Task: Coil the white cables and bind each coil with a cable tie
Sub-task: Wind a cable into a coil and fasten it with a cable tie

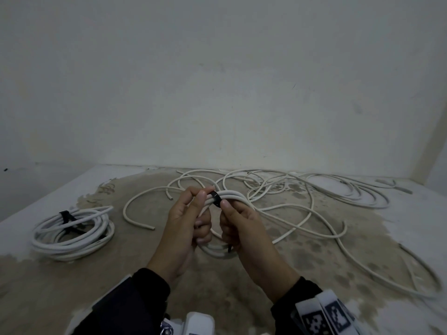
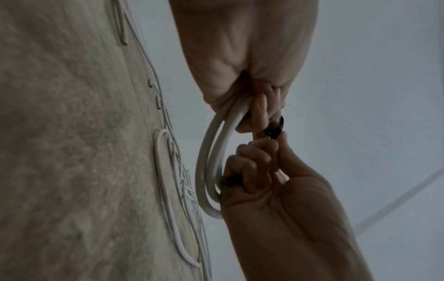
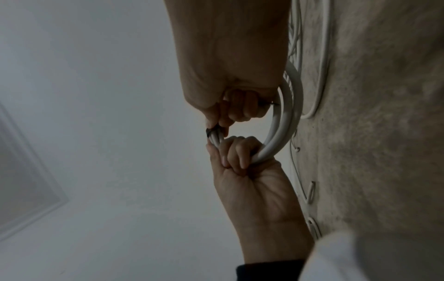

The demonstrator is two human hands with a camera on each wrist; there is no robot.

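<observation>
A small coil of white cable (image 1: 229,194) is held up at the centre over the stained surface. My left hand (image 1: 193,213) grips its left side, fingers curled round the strands. A black cable tie (image 1: 216,199) loops over the top of the coil. My right hand (image 1: 232,221) pinches the tie beside the loop, and the tie's tail (image 1: 229,249) sticks out below the fist. In the left wrist view the coil (image 2: 209,171) hangs between both fists with the tie (image 2: 275,129) at the fingertips. The right wrist view shows the coil (image 3: 286,123) and tie (image 3: 208,132) likewise.
A larger coil (image 1: 72,238) bound with black ties (image 1: 65,216) lies at the left. Loose white cables (image 1: 314,197) sprawl tangled across the back and right. A wall (image 1: 217,93) rises behind, and the surface's edge (image 1: 48,197) runs along the left.
</observation>
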